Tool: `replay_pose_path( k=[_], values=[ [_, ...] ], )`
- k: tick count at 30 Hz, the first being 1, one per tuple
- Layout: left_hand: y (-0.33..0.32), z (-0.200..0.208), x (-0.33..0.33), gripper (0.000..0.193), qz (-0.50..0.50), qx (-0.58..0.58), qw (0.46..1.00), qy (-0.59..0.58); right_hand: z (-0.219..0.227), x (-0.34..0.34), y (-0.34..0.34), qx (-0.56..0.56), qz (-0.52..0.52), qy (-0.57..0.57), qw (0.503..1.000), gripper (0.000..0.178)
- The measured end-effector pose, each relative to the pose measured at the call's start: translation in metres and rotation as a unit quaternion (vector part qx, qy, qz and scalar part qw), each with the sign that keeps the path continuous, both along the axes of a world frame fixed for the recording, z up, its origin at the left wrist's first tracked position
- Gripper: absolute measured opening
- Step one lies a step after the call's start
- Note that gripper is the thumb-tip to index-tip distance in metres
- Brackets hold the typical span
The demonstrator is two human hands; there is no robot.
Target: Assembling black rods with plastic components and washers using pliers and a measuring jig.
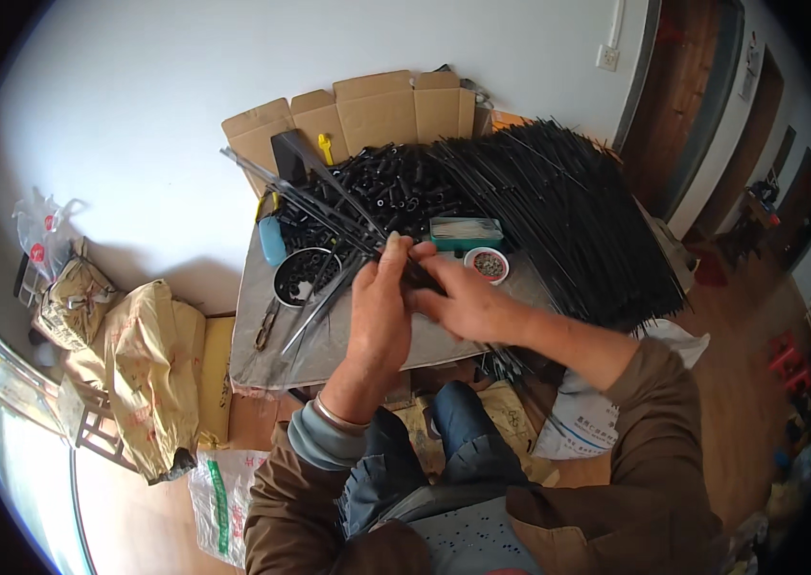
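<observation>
My left hand (378,307) and my right hand (468,299) meet over the table's near part. Both are closed around a bundle of thin black rods (314,206), which fans out toward the far left and is partly blurred. My fingers hide the rods' middle. Just beyond my right hand is a small round tub (489,265) of tiny pieces, beside a green box (466,246) with thin pale sticks in it. Left of my hands stands a round dark bowl (281,290) with black rings and something white inside. Behind the rods lies a heap of short black tubes (410,182).
A large stack of long black rods (578,220) covers the table's right side. Cardboard flaps (376,105) stand along the back. A blue object (272,241) and a metal tool (267,326) lie at the left edge. Sacks (151,364) stand left; a white sack (582,412) sits below right.
</observation>
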State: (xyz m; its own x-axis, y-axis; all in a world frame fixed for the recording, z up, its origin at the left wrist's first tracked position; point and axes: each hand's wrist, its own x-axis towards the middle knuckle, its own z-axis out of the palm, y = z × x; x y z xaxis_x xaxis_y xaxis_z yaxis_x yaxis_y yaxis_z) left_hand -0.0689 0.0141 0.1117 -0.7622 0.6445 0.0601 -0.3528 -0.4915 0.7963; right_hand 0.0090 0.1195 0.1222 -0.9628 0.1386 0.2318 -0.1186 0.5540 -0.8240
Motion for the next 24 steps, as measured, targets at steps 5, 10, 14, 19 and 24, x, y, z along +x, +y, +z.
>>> replay_pose_path(
  k=[5,10,14,19,24],
  values=[
    [-0.012,0.042,-0.043,0.035,0.098,0.008,0.992,0.078,-0.057,0.000,-0.015,-0.220,0.053,-0.115,0.967,0.019],
    [-0.017,0.082,-0.038,0.025,0.129,-0.036,0.951,0.280,-0.045,-0.046,-0.033,-0.239,0.061,0.112,0.963,0.020],
    [0.003,0.018,-0.058,0.026,0.176,-0.081,0.958,0.211,-0.133,-0.078,-0.031,-0.139,-0.024,0.115,0.983,0.022],
    [-0.001,0.038,-0.067,0.037,0.168,0.011,0.965,0.199,-0.108,-0.054,-0.026,-0.226,0.045,-0.013,0.973,0.026],
    [-0.016,0.057,-0.066,0.038,0.064,-0.008,0.988,0.143,-0.054,-0.015,-0.038,-0.262,0.118,-0.068,0.955,0.024]
  ],
)
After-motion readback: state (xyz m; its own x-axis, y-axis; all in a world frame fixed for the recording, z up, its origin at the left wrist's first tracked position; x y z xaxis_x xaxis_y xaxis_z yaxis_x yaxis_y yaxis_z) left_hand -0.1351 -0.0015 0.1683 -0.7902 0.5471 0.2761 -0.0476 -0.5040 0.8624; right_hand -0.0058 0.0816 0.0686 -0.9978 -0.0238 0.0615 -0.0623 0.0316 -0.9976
